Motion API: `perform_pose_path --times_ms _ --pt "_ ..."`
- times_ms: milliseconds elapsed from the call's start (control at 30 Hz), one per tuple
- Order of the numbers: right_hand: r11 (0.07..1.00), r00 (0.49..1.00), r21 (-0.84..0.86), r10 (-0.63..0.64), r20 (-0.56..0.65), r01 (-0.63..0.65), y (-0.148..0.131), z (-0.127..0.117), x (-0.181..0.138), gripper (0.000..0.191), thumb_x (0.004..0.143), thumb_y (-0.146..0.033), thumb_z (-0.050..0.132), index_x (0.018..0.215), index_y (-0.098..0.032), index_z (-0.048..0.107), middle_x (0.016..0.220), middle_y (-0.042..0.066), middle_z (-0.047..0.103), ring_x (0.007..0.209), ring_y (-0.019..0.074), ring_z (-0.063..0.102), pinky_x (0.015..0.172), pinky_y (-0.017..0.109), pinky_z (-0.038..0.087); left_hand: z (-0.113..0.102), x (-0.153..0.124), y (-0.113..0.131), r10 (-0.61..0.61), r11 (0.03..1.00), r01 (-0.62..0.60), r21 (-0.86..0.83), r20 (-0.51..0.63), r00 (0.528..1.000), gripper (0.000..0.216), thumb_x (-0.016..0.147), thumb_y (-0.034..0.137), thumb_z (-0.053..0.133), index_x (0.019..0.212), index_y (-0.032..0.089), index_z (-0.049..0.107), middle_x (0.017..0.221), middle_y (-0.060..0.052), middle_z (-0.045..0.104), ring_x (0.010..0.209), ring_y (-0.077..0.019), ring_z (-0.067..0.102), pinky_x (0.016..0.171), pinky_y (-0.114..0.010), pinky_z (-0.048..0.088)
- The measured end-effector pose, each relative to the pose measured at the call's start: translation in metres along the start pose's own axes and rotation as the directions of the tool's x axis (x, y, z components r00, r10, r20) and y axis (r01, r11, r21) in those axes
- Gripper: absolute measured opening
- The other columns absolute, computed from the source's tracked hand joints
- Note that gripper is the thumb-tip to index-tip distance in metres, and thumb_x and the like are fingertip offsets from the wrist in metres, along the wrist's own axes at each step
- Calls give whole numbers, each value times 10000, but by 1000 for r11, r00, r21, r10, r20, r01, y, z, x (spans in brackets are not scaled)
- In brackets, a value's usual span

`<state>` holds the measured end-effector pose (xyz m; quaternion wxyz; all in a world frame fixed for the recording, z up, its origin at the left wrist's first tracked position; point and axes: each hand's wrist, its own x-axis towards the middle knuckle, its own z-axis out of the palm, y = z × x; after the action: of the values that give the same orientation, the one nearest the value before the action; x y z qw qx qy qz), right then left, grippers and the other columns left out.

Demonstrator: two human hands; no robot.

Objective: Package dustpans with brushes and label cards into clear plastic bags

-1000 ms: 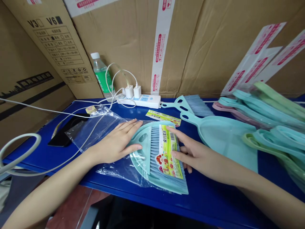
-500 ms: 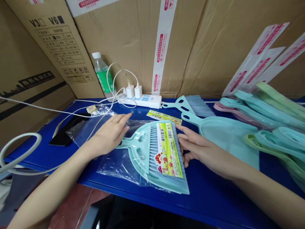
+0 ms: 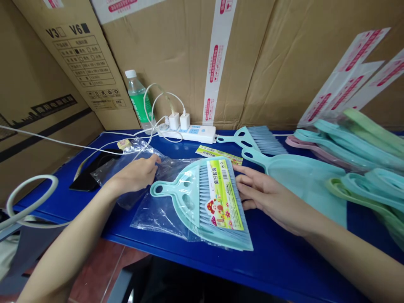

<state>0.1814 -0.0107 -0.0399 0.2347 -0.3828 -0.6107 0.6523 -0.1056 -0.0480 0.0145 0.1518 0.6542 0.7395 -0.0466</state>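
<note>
A light-blue dustpan and brush set (image 3: 186, 210) lies on a clear plastic bag, or partly in it; I cannot tell which. The brush rests on the dustpan, and a yellow-green label card (image 3: 224, 195) covers its blue bristles. To the left of the set's handle, my left hand (image 3: 135, 174) is closed, its curled fingers on the clear plastic bag (image 3: 158, 216). My right hand (image 3: 261, 191) touches the set's right edge with fingers stretched and apart. Behind that hand lie a separate dustpan (image 3: 303, 181), a loose brush (image 3: 252, 139) and another label card (image 3: 221, 155).
Several bagged dustpan sets (image 3: 356, 147) are piled at the right. At the back are a power strip (image 3: 195, 134) with white plugs and a bottle (image 3: 139, 101). White cables cross the left side above a black flat object (image 3: 85, 176). Cardboard boxes (image 3: 176, 50) wall the blue table (image 3: 202, 265).
My left hand has moved left off the set's handle, and its fingers have gone from stretched to curled on the bag. The handle now shows. My right hand stays at the set's edge.
</note>
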Motion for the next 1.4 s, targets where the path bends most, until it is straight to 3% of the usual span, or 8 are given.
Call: perform_pose_path --times_ms 100,267,500,733,1000,1167,1400 --pt "1000 1000 -1 -18 -24 18 1 1 0 697 908 -440 539 1541 -269 304 1042 69 650 765 172 676 680 341 597 4 2 -1 33 991 -33 -133 -2 999 398 899 212 246 1216 116 466 576 25 599 498 -180 614 625 -309 483" --pt "998 998 55 -5 -69 9 1 4 1 705 887 -418 583 1523 -265 322 1014 52 646 762 169 678 702 350 601 6 3 -5 67 976 -71 -204 -25 997 403 882 221 267 1239 120 424 507 54 557 504 -180 619 618 -304 480" --pt "992 996 110 62 -71 -54 0 5 1 680 923 -338 534 1533 -273 241 1097 74 636 860 195 701 811 402 600 0 -1 -13 188 928 -160 -335 52 981 333 861 327 377 1157 182 428 740 15 614 594 -169 664 595 -283 502" --pt "989 992 96 114 -50 -109 -4 4 2 653 954 -279 448 1553 -247 191 1097 83 632 929 201 703 931 430 564 -5 -3 -16 247 940 -224 -257 62 967 404 847 354 460 1209 175 438 880 -17 638 627 -137 628 614 -269 462" --pt "994 991 14 110 -73 -109 -7 4 0 640 938 -278 440 1546 -226 246 986 52 632 861 191 714 901 400 585 1 4 -24 271 942 -270 -201 -20 962 380 777 282 499 1141 175 483 716 32 594 593 -133 547 601 -261 428" --pt "997 993 -16 71 -91 -73 -7 4 -1 719 904 -267 483 1566 -265 203 835 9 602 791 204 725 849 401 612 0 5 -27 198 973 -204 -104 -61 978 260 733 153 467 982 195 527 633 52 562 552 -129 525 576 -249 399" --pt "997 995 -38 67 -73 -70 -5 4 -1 742 899 -314 509 1571 -233 204 829 7 552 926 239 741 845 345 612 -10 -2 -22 149 989 -149 3 -57 987 148 706 103 460 747 208 555 624 40 548 580 -135 503 579 -246 367"
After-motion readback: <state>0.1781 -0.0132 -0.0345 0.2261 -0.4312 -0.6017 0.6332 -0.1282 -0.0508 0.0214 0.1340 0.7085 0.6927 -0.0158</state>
